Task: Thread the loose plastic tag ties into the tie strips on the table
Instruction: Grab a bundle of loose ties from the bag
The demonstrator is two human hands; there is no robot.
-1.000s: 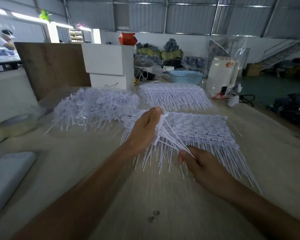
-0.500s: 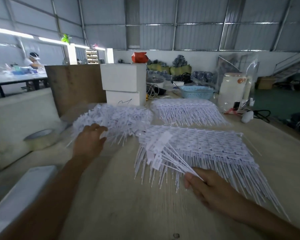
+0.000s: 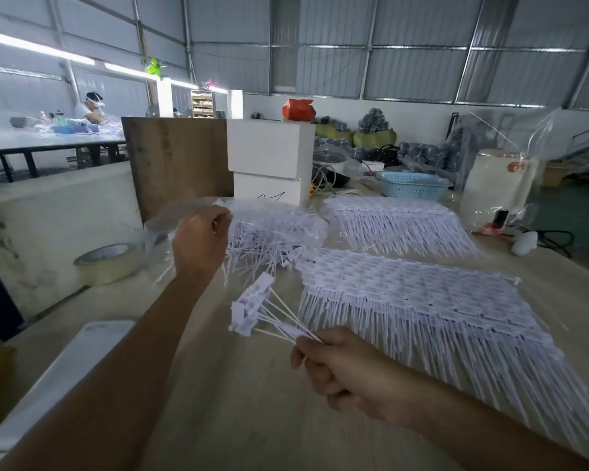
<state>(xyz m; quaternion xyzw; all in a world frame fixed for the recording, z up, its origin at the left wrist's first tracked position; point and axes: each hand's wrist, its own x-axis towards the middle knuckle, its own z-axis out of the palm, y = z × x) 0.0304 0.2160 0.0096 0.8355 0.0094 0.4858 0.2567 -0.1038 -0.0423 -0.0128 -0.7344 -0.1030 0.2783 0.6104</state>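
Evidently the work is part done: two finished mats of threaded white plastic tie strips (image 3: 412, 294) lie on the pale wooden counter (image 3: 218, 402), one near right, one beyond. A heap of loose white tag ties (image 3: 272, 232) remains far left. The left hand (image 3: 199, 241), fingers curled, reaches into it; what it grips is hidden. The right hand (image 3: 340, 368) pinches a small fan of ties (image 3: 262, 309) by their tails.

my left hand (image 3: 198, 243) is stretched out ahead with fingers curled in, right hand (image 3: 340, 372) pinching closed down near me
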